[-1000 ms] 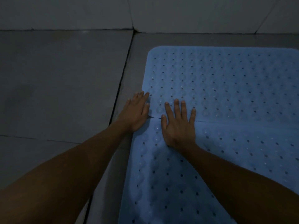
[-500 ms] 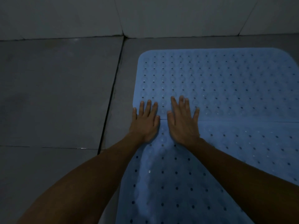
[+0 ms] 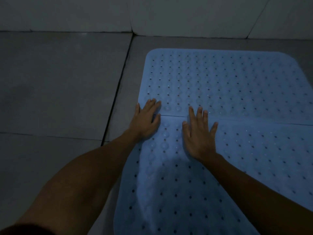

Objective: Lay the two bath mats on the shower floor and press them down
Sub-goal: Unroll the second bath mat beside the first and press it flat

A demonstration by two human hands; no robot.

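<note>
Below, your left hand [image 3: 146, 122] flat with fingers straight across the seam [image 3: 172, 115], your right hand [image 3: 199, 133] flat and splayed just right of it, far blue mat [image 3: 228, 82] beyond the seam, near blue mat [image 3: 186, 184] before it, both on the grey shower floor [image 3: 59, 82].
</note>
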